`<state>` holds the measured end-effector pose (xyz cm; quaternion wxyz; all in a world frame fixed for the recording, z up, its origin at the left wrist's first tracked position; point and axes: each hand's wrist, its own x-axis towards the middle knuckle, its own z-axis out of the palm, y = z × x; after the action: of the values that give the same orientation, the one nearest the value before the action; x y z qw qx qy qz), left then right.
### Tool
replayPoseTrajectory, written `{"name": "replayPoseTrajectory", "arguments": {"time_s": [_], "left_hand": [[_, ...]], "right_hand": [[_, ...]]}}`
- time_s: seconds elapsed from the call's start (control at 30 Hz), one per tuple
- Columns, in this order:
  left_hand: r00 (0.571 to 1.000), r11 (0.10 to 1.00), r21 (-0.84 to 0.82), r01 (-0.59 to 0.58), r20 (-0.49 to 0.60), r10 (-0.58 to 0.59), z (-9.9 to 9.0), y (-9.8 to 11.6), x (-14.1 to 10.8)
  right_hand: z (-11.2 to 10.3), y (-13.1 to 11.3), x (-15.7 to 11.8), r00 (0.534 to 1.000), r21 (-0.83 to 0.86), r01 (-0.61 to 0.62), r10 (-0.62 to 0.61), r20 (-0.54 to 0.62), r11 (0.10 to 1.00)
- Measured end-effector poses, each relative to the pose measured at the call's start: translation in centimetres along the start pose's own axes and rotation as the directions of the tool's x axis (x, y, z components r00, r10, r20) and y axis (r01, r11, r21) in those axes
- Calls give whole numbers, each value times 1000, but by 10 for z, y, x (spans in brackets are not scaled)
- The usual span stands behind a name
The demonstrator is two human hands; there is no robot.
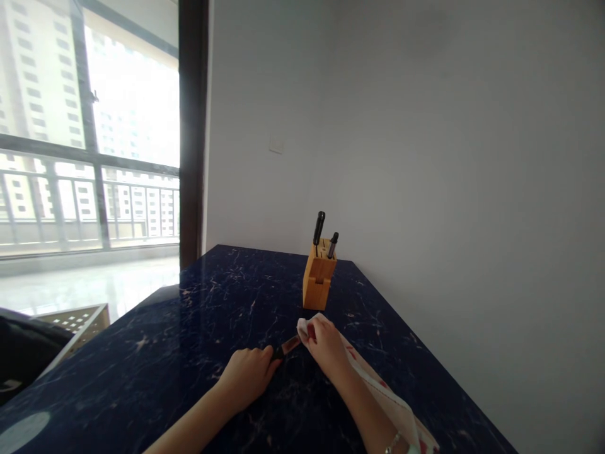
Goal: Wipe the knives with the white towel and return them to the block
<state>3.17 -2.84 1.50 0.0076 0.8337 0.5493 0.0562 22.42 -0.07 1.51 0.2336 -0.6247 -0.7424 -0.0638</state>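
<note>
Near the middle of the dark blue marbled table [222, 296], my left hand [249, 373] is closed round the black handle of a knife [290, 344], whose blade points up and to the right. My right hand [325, 343] pinches a white cloth with red marks [392, 403] at the blade's tip, which the cloth hides. The rest of the cloth trails under my right forearm toward the front edge. Just beyond my hands stands a wooden knife block [316, 284], with two black-handled tools upright in its slots.
A grey wall runs along the table's right and far sides. At the left are a large window [132, 113], a light perforated crate or chair [85, 321] and a black item [26, 353] beside the table edge.
</note>
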Motion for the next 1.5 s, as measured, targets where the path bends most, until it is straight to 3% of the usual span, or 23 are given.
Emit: {"name": "replayPoseTrajectory", "arguments": {"time_s": [0.17, 0.37, 0.47, 0.63, 0.77, 0.97, 1.07, 1.27, 1.5], "left_hand": [[1000, 1000, -4, 8, 6, -7, 2, 0, 1], [1000, 1000, -16, 10, 19, -9, -1, 1, 0], [1000, 1000, -9, -5, 11, 5, -1, 0, -1], [1000, 1000, -9, -9, -25, 8, 1, -2, 1], [999, 1000, 6, -16, -46, 16, 3, -1, 1], [999, 999, 31, -9, -39, 11, 8, -2, 2], [998, 999, 43, -28, -50, 30, 9, -3, 3], [999, 999, 35, -3, -36, 4, 8, -2, 3], [1000, 1000, 19, -6, -26, 6, 7, -1, 3]], "right_hand": [[-6, 2, 0, 992, -74, -109, 104, -70, 991], [-1, -8, -4, 998, -31, 45, -46, -32, 999], [-2, -5, -3, 999, -105, -20, 16, -41, 994], [-15, 6, -3, 978, -142, -143, 119, -170, 979], [-21, -12, -7, 979, -46, -11, 2, -202, 999], [-7, -46, -13, 982, 112, 187, -183, -49, 976], [-2, -47, -13, 979, 167, 206, -200, -48, 964], [-1, -35, -11, 991, 223, 129, -117, -68, 966], [0, -39, -13, 975, 273, 221, -215, -53, 936]]}}
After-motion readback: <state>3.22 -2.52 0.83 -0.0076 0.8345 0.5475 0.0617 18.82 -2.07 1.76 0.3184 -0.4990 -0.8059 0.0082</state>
